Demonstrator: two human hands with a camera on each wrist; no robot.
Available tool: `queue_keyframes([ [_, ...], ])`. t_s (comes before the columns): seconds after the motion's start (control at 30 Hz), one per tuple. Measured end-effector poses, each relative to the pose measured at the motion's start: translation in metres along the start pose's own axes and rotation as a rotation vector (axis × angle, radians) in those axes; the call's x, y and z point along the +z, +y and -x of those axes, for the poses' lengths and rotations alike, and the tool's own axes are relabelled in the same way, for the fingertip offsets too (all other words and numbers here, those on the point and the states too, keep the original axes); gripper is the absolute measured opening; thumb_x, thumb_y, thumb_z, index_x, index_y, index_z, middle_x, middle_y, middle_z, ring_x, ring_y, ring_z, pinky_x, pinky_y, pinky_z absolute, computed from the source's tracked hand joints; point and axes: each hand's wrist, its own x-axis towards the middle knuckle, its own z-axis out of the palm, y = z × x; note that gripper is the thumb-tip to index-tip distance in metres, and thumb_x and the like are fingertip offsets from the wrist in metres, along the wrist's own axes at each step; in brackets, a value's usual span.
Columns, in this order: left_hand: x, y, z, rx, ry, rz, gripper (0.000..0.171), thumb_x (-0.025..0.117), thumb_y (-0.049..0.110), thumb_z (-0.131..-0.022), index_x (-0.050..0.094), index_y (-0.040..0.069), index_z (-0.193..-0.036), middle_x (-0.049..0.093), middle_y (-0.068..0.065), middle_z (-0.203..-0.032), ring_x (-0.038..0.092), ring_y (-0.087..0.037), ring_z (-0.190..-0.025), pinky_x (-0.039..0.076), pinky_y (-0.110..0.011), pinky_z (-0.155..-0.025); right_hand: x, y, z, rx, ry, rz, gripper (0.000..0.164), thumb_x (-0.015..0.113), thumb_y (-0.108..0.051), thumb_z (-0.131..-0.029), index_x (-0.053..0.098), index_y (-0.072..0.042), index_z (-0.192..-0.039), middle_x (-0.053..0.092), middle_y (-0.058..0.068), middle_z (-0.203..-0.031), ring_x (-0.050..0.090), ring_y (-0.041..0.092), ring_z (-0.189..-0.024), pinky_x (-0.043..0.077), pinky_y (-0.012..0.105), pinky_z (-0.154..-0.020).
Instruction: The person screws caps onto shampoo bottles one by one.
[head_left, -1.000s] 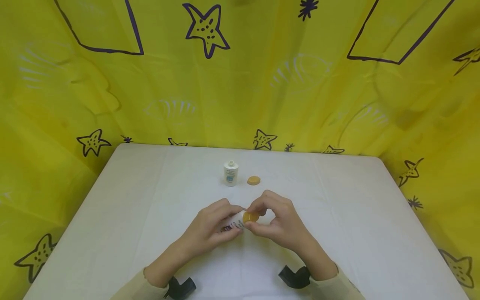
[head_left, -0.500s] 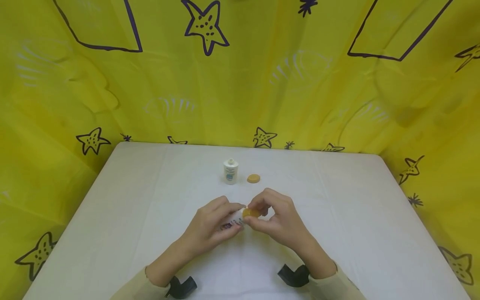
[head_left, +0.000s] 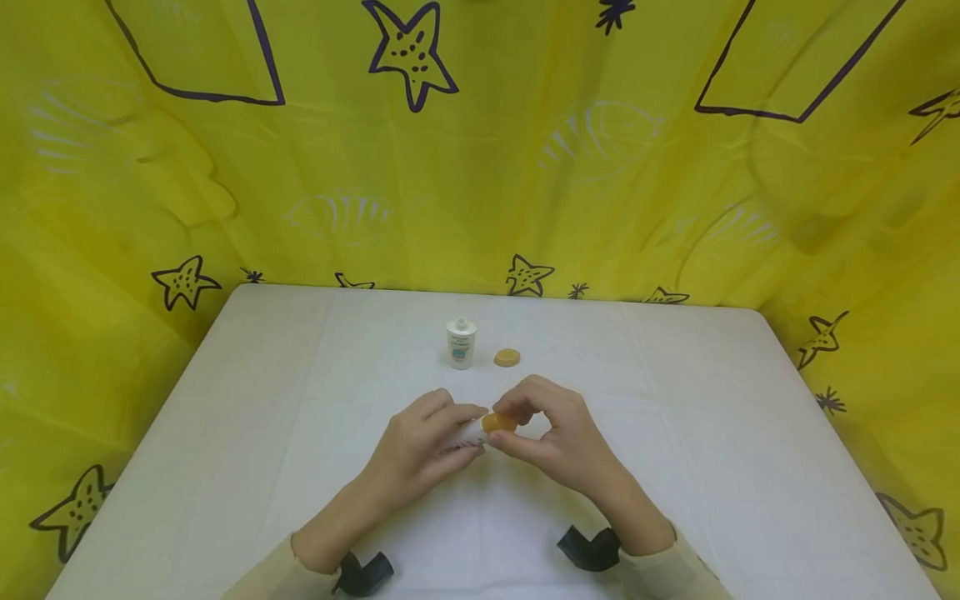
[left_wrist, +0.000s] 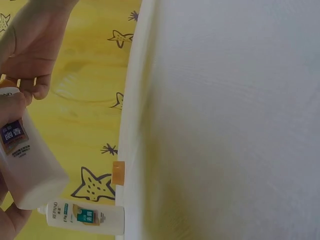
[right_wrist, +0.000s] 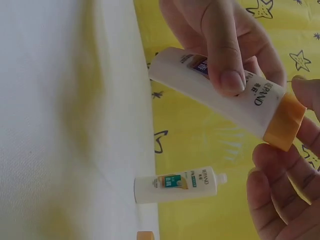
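White REPAND bottle (right_wrist: 220,105), purple-labelled, fitted with an orange cap (right_wrist: 285,121): held tilted above the near middle of the white-covered table (head_left: 337,358), cap end to the right. Body judged to be moulded plastic, light to moderate in weight according to fill, which cannot be told; walls probably stiff with slight give, surface smooth and liable to slip if wet; not fragile. Recommended hold: body gripped round its broad faces, cap taken by its sides between thumb and fingertips.

Left hand (head_left: 427,446): wrapped about the bottle body, thumb laid along one face. Right hand (head_left: 551,429): cap pinched between thumb and fingertips.

Compared with half a second ago: bottle apparently rolled a little, its purple label being nearly lost from the head view; cap end placed marginally farther left. No shift is found in the items beyond.

Teal-labelled REPAND bottle (head_left: 461,346), uncapped: stood upright on the far side. Loose orange cap (head_left: 507,358): laid near it, to the right, not touching. Yellow starfish-printed curtain (head_left: 480,167): hung behind the far edge.
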Motion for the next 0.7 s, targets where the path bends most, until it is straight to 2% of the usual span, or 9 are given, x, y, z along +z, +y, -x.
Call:
queue_keyframes([
  [0.2, 0.0005, -0.0015, 0.0007, -0.002, 0.0, -0.002, 0.034, 0.082, 0.021, -0.082, 0.07, 0.02, -0.113, 0.048, 0.008, -0.081, 0.041, -0.004, -0.071, 0.035, -0.011, -0.06, 0.0022, 0.0006, 0.0002, -0.01, -0.005, 0.004, 0.02, 0.081, -0.013, -0.082, 0.068, -0.02, -0.096, 0.066, -0.01, -0.09, 0.061, 0.006, -0.078, 0.055, 0.025, -0.065],
  [0.53, 0.003, -0.0026, -0.0003, 0.113, 0.081, -0.095, 0.039, 0.085, 0.013, -0.076, 0.071, 0.018, -0.112, 0.044, 0.006, -0.076, 0.04, -0.006, -0.066, 0.034, -0.01, -0.058, 0.0072, -0.0021, 0.0013, 0.055, 0.023, 0.0, 0.022, 0.082, -0.014, -0.08, 0.066, -0.02, -0.094, 0.064, -0.011, -0.087, 0.061, 0.005, -0.073, 0.049, 0.022, -0.056],
  [0.7, 0.0048, -0.0023, 0.0008, 0.084, 0.096, -0.104, 0.039, 0.085, 0.013, -0.075, 0.07, 0.016, -0.111, 0.047, 0.006, -0.078, 0.042, -0.006, -0.067, 0.037, -0.011, -0.058, 0.009, 0.0003, 0.0022, 0.063, 0.031, -0.01, 0.022, 0.082, -0.014, -0.082, 0.068, -0.019, -0.099, 0.065, -0.009, -0.092, 0.061, 0.006, -0.076, 0.052, 0.023, -0.06],
])
